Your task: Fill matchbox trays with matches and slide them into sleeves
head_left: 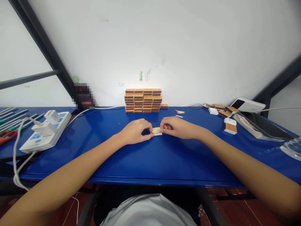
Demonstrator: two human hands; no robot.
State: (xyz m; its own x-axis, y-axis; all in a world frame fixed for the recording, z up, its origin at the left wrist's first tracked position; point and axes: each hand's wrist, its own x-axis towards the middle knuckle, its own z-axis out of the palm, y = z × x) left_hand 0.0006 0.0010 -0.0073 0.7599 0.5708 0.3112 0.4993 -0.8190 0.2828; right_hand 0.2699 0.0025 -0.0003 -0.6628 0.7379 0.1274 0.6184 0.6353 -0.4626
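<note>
A small white matchbox tray (158,134) filled with red-tipped matches (155,130) lies low over the middle of the blue table. My left hand (138,131) grips its left end, thumb in front and fingers behind. At the right end, my right hand (175,127) has its fingers curled and thumb and fingertip against the tray. Behind the hands, many brown matchboxes stand in a stacked block (143,101) against the wall. A few loose matches (180,112) lie on the table behind my right hand.
On the left are a white power strip (53,133) with plugs and cables, and red-handled scissors (8,135). Scattered matchboxes (219,107), a white device (249,105) and a tray with a dark top (265,125) sit at right. The table's front edge (150,181) runs near my body.
</note>
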